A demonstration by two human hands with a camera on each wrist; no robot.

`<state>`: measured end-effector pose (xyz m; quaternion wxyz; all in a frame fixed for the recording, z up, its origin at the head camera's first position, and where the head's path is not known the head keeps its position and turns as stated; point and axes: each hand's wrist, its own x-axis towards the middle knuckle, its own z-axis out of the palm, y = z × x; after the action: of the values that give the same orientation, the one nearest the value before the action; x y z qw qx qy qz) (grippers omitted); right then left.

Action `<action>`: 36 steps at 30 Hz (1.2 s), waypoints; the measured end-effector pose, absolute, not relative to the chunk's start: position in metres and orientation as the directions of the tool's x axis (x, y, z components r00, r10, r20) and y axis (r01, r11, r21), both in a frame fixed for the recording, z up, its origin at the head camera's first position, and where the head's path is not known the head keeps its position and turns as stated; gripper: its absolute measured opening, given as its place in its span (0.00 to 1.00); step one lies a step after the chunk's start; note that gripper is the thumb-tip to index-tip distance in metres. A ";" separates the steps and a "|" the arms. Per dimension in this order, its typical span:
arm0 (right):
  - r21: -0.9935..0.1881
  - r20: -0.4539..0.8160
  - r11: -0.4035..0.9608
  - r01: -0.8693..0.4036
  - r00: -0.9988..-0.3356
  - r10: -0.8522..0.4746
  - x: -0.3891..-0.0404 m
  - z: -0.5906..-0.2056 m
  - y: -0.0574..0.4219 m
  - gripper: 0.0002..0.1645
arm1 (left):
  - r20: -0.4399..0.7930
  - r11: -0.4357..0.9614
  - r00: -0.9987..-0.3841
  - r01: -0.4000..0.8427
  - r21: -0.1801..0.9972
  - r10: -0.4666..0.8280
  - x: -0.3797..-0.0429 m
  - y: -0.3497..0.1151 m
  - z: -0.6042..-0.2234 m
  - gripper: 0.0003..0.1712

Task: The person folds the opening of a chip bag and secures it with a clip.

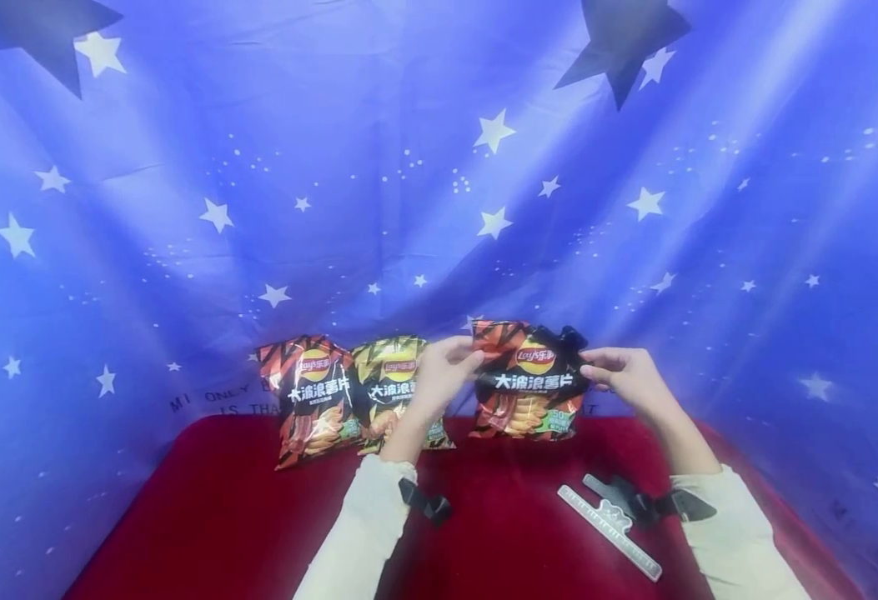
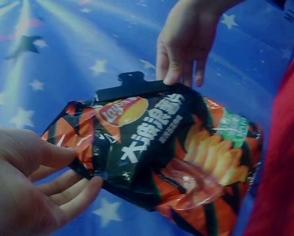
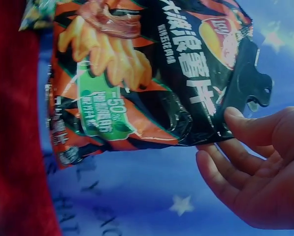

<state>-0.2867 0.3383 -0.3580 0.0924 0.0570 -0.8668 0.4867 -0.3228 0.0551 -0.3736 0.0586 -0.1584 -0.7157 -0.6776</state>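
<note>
Left fingers, unseen from the right wrist, pinch the clipped chip bag.

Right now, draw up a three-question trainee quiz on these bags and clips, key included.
1. In the head view, what is the main colour of the middle chip bag?
2. True or false: the held bag has the black clip at its top edge.
3. Which clip lies on the red cloth? A) the black one; B) the pale clip; C) neither.

Key: 1. Yellow. 2. True. 3. B.
</note>
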 end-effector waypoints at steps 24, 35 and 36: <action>-0.840 0.183 0.539 -0.058 -0.966 0.182 -0.328 -0.411 0.368 0.24 | 0.220 0.100 -0.968 0.233 0.967 0.124 -0.358 0.116 -0.424 0.25; -0.888 0.086 0.455 0.073 -0.944 0.318 -0.328 -0.425 0.360 0.29 | 0.135 0.125 -0.962 0.168 0.978 0.238 -0.351 0.124 -0.438 0.34; -0.890 0.071 0.447 0.089 -0.942 0.327 -0.328 -0.427 0.359 0.30 | 0.123 0.130 -0.963 0.157 0.979 0.240 -0.350 0.124 -0.439 0.35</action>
<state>-0.3276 0.3590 -0.4266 0.1168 -0.1234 -0.8426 0.5110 -0.3501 0.1241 -0.4392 -0.0320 -0.1321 -0.7511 -0.6461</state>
